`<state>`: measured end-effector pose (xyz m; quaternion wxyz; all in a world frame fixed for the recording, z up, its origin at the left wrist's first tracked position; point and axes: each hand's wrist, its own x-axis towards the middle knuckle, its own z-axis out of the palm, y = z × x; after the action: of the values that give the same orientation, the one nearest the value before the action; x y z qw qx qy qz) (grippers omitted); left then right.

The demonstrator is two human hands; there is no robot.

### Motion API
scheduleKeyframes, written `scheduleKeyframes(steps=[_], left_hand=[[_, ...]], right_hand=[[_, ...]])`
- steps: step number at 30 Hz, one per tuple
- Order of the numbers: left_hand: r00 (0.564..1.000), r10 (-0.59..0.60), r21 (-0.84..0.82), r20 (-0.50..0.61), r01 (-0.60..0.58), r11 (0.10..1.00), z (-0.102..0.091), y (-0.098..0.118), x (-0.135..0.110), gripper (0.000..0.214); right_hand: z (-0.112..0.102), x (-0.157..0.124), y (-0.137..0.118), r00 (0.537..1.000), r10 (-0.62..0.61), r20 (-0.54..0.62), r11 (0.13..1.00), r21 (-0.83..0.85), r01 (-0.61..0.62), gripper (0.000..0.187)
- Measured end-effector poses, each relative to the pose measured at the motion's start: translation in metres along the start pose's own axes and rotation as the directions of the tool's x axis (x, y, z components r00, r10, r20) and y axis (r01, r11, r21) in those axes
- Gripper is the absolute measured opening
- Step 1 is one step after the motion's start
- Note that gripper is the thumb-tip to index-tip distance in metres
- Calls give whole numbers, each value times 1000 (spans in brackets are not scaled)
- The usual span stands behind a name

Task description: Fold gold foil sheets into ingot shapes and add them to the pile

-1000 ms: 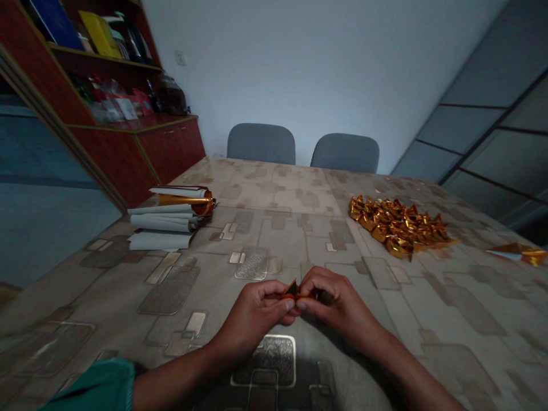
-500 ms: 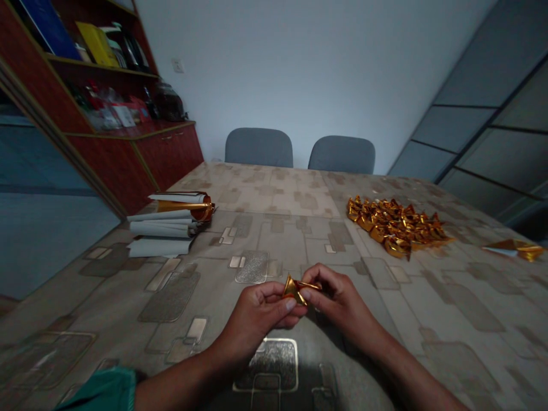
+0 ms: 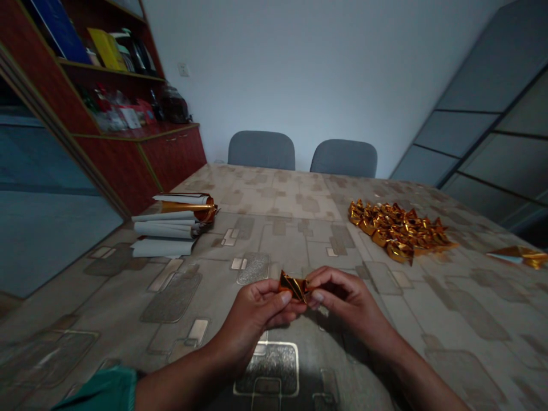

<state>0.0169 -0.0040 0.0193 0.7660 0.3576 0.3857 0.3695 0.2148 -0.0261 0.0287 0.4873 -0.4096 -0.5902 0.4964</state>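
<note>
A small folded piece of gold foil (image 3: 294,286) is pinched between the fingertips of my left hand (image 3: 252,317) and my right hand (image 3: 346,297), just above the patterned tabletop (image 3: 282,228). Ahead to the right lies a heap of several folded gold foil pieces (image 3: 398,235). A stack of white-backed sheets (image 3: 165,228) sits ahead to the left, with a roll of gold foil (image 3: 186,206) on top. A loose gold foil sheet (image 3: 520,257) lies at the right edge of the view.
A red-brown wooden cabinet with shelves (image 3: 171,154) stands beyond the table's left side. Two grey chairs (image 3: 261,150) (image 3: 343,158) stand at the far edge. A green sleeve (image 3: 103,391) shows at the bottom left, and large grey panels fill the right.
The foil piece in my fingers has gone from a pointed, upright shape to a flatter, wider one. My hands have turned it and spread slightly apart.
</note>
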Motion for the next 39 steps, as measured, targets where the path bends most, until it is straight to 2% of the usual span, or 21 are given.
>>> scheduleKeyframes(steps=[6, 11, 17, 26, 32, 39], left_hand=[[997, 82, 163, 1, -81, 983, 3, -5, -3, 39], [997, 78, 198, 3, -77, 977, 2, -8, -2, 34], [996, 89, 237, 22, -92, 967, 1, -9, 0, 26], [999, 28, 192, 33, -34, 981, 0, -7, 1, 36], [1000, -12, 144, 18, 9, 990, -1, -10, 2, 39], [999, -30, 162, 44, 22, 987, -1, -10, 2, 39]], right_hand=[[5, 5, 9, 993, -59, -102, 964, -264, 30, 17], [8, 4, 4, 989, -145, -26, 881, -459, 117, 19], [6, 3, 2, 988, -126, 89, 880, -449, 153, 18], [3, 2, 1, 987, -128, 98, 889, -431, 158, 14], [6, 3, 0, 991, -114, 63, 895, -428, 130, 23], [6, 2, 10, 992, -104, 68, 909, -400, 122, 24]])
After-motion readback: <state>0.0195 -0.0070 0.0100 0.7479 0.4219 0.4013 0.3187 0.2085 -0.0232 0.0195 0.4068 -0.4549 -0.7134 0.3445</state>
